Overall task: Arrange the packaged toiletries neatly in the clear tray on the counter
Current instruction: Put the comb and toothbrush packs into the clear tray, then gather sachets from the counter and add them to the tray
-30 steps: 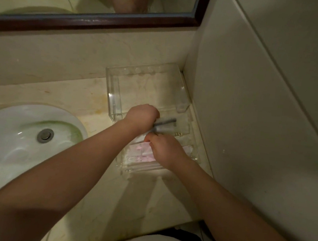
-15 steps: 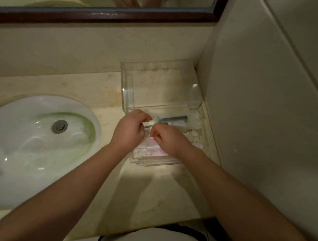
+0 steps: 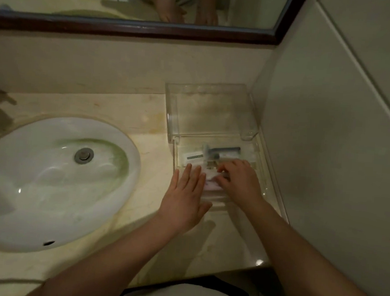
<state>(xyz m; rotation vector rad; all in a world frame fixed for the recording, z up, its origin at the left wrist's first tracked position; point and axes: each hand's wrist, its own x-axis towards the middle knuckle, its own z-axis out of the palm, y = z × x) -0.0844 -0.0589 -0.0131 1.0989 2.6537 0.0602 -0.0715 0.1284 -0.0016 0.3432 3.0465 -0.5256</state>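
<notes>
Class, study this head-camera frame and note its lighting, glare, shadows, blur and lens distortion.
Head view: dim, yellowish light; small glare spots on the counter edge and the sink wall; soft arm shadows fall on the counter before the clear tray; the right hand looks slightly motion-smeared at its fingertips; the mirror frame bows, a wide-angle effect.

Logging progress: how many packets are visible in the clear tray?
3: dark-handled packet farthest back; white green-striped packet left of it; pink packet nearest, under the left hand and right hand. More may be hidden.
</notes>
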